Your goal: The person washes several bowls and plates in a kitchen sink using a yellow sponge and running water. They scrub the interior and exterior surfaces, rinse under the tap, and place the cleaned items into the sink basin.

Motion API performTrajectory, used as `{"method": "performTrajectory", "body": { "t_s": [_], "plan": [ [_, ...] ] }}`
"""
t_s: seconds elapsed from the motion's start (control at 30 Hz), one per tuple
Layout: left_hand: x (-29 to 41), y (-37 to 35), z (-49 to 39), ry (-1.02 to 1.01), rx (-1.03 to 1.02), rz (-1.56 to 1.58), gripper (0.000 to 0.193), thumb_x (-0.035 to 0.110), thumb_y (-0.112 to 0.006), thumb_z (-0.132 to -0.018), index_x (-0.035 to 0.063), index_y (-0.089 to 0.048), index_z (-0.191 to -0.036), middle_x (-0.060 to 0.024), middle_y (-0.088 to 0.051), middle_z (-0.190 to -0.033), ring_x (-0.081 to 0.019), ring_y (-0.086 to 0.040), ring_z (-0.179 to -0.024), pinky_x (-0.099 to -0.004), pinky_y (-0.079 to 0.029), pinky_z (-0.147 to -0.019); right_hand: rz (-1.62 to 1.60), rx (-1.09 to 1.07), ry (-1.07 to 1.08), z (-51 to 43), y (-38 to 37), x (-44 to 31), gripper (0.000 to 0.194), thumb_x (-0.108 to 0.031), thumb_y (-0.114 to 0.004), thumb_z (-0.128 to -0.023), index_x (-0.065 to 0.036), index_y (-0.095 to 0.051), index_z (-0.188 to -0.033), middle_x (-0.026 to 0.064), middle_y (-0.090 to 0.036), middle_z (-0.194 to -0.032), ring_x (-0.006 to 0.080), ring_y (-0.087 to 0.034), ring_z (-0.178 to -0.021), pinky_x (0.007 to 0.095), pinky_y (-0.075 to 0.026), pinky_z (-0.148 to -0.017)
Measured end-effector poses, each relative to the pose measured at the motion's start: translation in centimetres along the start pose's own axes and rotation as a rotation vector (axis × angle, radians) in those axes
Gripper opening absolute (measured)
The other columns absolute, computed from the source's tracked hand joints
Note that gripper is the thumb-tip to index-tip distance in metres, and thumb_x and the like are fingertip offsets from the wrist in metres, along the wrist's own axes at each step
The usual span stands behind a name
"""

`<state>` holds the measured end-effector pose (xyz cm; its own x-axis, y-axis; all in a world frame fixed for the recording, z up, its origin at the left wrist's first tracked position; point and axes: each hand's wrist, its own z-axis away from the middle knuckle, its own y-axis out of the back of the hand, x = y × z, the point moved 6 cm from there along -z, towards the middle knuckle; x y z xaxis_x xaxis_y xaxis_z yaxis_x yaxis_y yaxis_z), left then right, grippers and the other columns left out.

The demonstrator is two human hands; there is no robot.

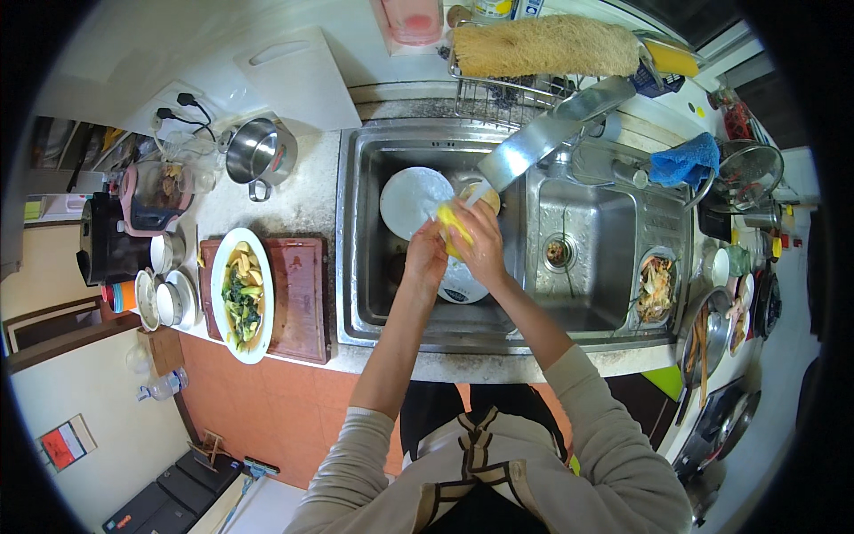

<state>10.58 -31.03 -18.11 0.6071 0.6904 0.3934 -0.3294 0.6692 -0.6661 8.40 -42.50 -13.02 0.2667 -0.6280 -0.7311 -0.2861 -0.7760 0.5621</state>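
Note:
Over the left sink basin (373, 294), my right hand (486, 243) grips a wet yellow sponge or cloth (454, 230). My left hand (427, 257) holds its other side, with the fingertips partly hidden. Water runs onto the sponge from the broad metal faucet (527, 150) just above. Below my hands, a white bowl (407, 200) sits in the basin. Nearer to me lies a white dish (464, 290) with a dark pattern, partly covered by my wrists. A yellowish round dish (492, 199) shows behind my right hand.
The right basin (590, 287) has scraps at its drain and a container of food waste (656, 287) beside it. To the left, a plate of cooked greens (243, 300) rests on a brown cutting board (300, 294). A steel pot (260, 157) stands behind. A wire rack (497, 103) holds a loofah (547, 47).

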Motion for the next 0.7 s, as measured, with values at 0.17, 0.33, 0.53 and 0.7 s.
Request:
{"method": "performTrajectory", "body": {
  "t_s": [0.17,0.33,0.53,0.7],
  "plan": [
    [0.5,-0.6,-1.1,-0.113,-0.043,0.002,0.021,0.013,-0.052,-0.098,0.0042,-0.056,-0.116,-0.0070,-0.064,-0.108,-0.0155,-0.063,-0.098,-0.0292,-0.053,-0.085,-0.063,0.161,-0.130,3.0,1.9,1.1,0.034,-0.011,-0.060,-0.091,0.002,-0.059,-0.123,0.0176,-0.061,-0.120,0.0307,-0.058,-0.110,0.0386,-0.046,-0.094],
    [-0.1,-2.7,-1.9,-0.327,0.029,-0.572,0.018,0.014,-0.055,-0.098,-0.0004,-0.065,-0.103,-0.0023,-0.067,-0.091,-0.0101,-0.061,-0.080,-0.0249,-0.047,-0.071,-0.451,0.419,-0.596,2.8,2.0,5.6,0.032,-0.017,-0.053,-0.098,0.005,-0.058,-0.120,0.0147,-0.068,-0.100,0.0161,-0.062,-0.090,0.0285,-0.048,-0.079],
    [-0.8,-6.8,0.8,-0.819,0.028,-1.815,0.008,0.005,-0.054,-0.089,0.0022,-0.061,-0.088,-0.0172,-0.066,-0.079,-0.0287,-0.066,-0.071,-0.0405,-0.051,-0.063,-0.400,-0.037,-0.822,-0.6,1.4,8.2,0.058,-0.050,-0.064,-0.083,0.000,-0.064,-0.114,0.0169,-0.069,-0.096,0.0230,-0.065,-0.092,0.0324,-0.049,-0.081],
    [-0.2,-8.0,3.8,-1.089,-0.150,-1.936,0.007,0.010,-0.059,-0.082,0.0053,-0.062,-0.085,-0.0102,-0.065,-0.072,-0.0286,-0.066,-0.070,-0.0405,-0.051,-0.060,-0.280,-0.254,-0.800,-1.1,0.4,8.6,0.053,-0.044,-0.061,-0.079,-0.001,-0.065,-0.110,0.0219,-0.069,-0.093,0.0349,-0.067,-0.090,0.0415,-0.049,-0.082]
  ]
}}
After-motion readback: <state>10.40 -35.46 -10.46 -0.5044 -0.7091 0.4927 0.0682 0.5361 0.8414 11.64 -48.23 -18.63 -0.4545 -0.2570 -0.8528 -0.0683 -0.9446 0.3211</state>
